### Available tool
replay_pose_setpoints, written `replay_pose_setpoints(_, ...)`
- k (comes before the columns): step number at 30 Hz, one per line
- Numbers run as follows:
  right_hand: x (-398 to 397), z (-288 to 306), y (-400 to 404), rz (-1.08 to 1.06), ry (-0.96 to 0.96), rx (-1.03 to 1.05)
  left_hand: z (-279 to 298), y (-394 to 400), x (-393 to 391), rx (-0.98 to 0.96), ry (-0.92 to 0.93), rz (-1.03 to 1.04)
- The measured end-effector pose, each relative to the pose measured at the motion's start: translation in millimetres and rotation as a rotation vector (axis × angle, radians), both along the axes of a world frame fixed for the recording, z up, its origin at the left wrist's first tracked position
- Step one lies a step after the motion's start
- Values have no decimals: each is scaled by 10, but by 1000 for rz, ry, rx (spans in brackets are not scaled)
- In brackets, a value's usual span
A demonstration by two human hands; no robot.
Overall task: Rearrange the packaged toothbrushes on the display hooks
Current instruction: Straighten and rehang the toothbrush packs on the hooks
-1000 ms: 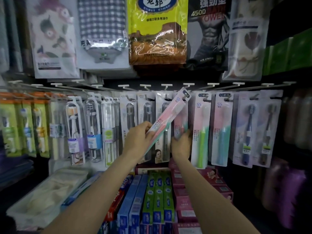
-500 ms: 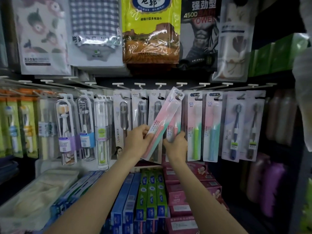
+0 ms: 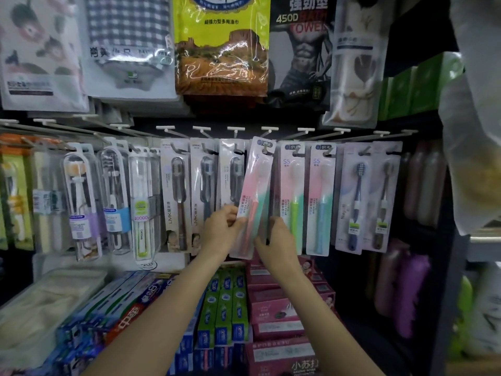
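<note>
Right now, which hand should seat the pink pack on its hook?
Left, probably. The left hand already pinches the pink pack, whose hang hole sits at the hook. The right hand holds the packs behind it.

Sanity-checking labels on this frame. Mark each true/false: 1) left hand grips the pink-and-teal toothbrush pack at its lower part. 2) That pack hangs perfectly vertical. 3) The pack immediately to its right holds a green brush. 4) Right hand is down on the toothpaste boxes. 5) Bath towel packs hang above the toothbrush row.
1) True: the left hand holds the pink-and-teal pack at its lower part.
2) False: it tilts, top toward the right, its hang hole up by a hook.
3) True: the green brush pack is next to it.
4) False: the right hand is up at the pack's lower edge, above the toothpaste boxes.
5) True: towel packs hang above.
</note>
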State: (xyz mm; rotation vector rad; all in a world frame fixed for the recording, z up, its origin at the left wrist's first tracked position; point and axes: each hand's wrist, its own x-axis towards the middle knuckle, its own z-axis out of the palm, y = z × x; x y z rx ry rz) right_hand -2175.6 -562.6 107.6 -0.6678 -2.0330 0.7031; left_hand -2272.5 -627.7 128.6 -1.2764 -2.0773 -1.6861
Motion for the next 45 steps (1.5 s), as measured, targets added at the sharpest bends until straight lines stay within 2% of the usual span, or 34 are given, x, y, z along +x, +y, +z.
replay_pose_setpoints(7,292,450,97,-178,276,242,-59,141,117,-49,22,24)
replay_pose_setpoints(18,201,556,385,-225,210,224,-21,156,202,-54,30,90)
replay_pose_setpoints(25,472,529,571,-266,336,257,-52,168,215,-36,46,108)
replay_pose_setpoints(28,575,510,697,-324,325,257,-170,54,249,14,79,160)
replay_pose_setpoints(33,618,557,764,-337,280,258,-115,-98,329,110,321,320)
replay_pose_setpoints(36,587,638,741,-303,276,276,130,3,428,111,533,254)
replay_pose_setpoints(38,547,727,722,-281,296,247,310,115,517,43,696,209)
replay_pose_setpoints(41,488,865,734,-282,331,163,502,311,563,-101,952,262)
replay_pose_setpoints(45,433,947,806,-252,331,76,577,485,602,-277,1009,278)
